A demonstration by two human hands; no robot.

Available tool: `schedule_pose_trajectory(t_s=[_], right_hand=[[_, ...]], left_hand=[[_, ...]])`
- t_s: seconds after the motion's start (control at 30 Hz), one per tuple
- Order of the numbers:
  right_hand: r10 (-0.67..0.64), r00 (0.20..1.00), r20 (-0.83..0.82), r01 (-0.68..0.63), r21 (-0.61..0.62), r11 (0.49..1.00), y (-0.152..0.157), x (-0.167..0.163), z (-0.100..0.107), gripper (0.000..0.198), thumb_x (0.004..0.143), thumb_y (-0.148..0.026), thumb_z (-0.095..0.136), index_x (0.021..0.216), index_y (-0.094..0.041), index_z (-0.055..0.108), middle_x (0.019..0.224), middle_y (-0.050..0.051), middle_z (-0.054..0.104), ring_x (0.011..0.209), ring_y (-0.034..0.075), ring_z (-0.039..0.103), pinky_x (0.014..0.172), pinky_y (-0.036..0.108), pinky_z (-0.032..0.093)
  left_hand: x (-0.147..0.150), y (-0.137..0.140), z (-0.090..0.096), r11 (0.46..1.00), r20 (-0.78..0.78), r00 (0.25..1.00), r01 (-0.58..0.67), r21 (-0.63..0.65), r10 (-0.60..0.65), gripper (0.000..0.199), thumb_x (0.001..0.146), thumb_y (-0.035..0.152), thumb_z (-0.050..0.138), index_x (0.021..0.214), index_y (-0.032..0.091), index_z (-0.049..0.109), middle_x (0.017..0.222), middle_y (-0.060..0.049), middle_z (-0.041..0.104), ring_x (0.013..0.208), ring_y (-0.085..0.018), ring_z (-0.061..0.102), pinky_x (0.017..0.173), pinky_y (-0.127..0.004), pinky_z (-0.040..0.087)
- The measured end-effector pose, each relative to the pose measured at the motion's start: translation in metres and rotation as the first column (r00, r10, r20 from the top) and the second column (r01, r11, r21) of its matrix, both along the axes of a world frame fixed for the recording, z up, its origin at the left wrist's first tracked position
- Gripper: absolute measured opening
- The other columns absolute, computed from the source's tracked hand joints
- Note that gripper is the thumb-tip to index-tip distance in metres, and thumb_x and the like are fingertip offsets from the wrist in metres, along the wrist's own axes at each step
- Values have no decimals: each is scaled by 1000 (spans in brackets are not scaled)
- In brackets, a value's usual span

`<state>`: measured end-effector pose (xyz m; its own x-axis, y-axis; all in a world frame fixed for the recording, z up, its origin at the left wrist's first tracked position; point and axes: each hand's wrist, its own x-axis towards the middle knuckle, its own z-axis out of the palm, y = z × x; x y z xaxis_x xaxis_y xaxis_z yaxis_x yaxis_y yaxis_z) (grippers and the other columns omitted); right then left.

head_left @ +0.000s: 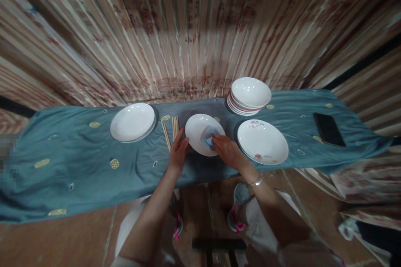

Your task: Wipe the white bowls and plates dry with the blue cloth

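A white bowl point(193, 131) is in front of me at the middle of the table. My left hand point(178, 152) grips its left rim, with the thumb at the edge. My right hand point(228, 151) is closed on a bluish-grey cloth point(210, 134) pressed against the inside of the bowl. Just left of the bowl lie several wooden chopsticks point(175, 125), partly hidden by my left hand. To the right, near my right wrist, sits a white plate with a floral pattern point(262, 141).
A green-blue cloth with yellow prints point(94, 166) covers the long table. White plates point(133, 121) are stacked at left; bowls point(250, 91) are stacked at the back right. A black phone point(328, 129) lies far right. Behind hangs a patterned curtain point(188, 49).
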<state>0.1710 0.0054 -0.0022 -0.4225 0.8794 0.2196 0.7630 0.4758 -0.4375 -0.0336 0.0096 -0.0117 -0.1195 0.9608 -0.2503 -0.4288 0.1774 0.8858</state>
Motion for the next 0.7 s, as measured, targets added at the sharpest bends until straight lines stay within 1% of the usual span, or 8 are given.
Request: schedule_pose_trajectory(t_s=[0.13,0.23,0.33,0.43,0.5,0.57,0.63,0.7], right_hand=[[4,1000,-19,-4,-39,999,-4,-4,10,26,89,-9,49,101,-18,71,111,12,72,104,23,67,94,37,54],[-23,995,-94,19,-43,999,-10,-16,12,30,90,-11,51,113,-19,68,112,10,72,104,23,67,94,38,53],[-41,975,-216,35,-30,999,-13,-29,13,34,90,-14,50,121,-19,65,113,10,72,105,23,67,96,38,53],[-3,932,-362,2,-2,1000,-11,-39,12,34,90,-13,48,117,-21,67,121,9,70,112,21,65,102,37,50],[28,907,-420,-33,-3,999,-7,-42,12,34,90,-12,47,113,-22,69,125,8,69,117,20,64,105,36,49],[51,891,-452,-62,-8,998,-2,-44,13,33,89,-11,47,110,-22,70,127,9,67,120,20,62,105,36,49],[67,878,-475,-80,-7,997,2,-46,15,34,89,-11,45,112,-20,69,132,10,65,125,21,59,108,38,47],[73,871,-486,-84,-1,996,7,-48,17,38,90,-11,43,119,-20,67,137,11,61,130,21,55,112,39,43]], left_hand=[[3,-1,5,999,-19,999,27,38,-26,75,70,45,79,138,25,56,95,-4,73,74,-15,65,63,-26,54],[5,0,5,998,-68,998,20,61,-16,73,72,47,76,138,24,56,103,-5,73,78,-16,66,68,-28,56],[7,3,3,995,-135,991,3,103,11,69,73,48,75,136,24,59,118,-7,70,93,-18,67,77,-28,56],[9,3,0,993,-183,983,21,119,1,67,76,49,72,136,22,59,127,-8,67,100,-21,67,79,-29,56],[10,2,-1,992,-206,978,46,116,-22,67,78,50,70,138,21,57,130,-10,65,103,-23,66,82,-31,56],[12,0,1,991,-230,972,66,120,-37,66,80,50,68,138,21,56,136,-10,61,114,-25,63,88,-33,55],[13,-3,4,989,-247,968,78,124,-46,63,81,48,68,138,23,57,142,-9,57,124,-26,58,94,-33,53],[14,-5,6,989,-241,968,96,115,-66,64,80,48,69,138,23,57,143,-9,56,126,-27,56,94,-33,53]])
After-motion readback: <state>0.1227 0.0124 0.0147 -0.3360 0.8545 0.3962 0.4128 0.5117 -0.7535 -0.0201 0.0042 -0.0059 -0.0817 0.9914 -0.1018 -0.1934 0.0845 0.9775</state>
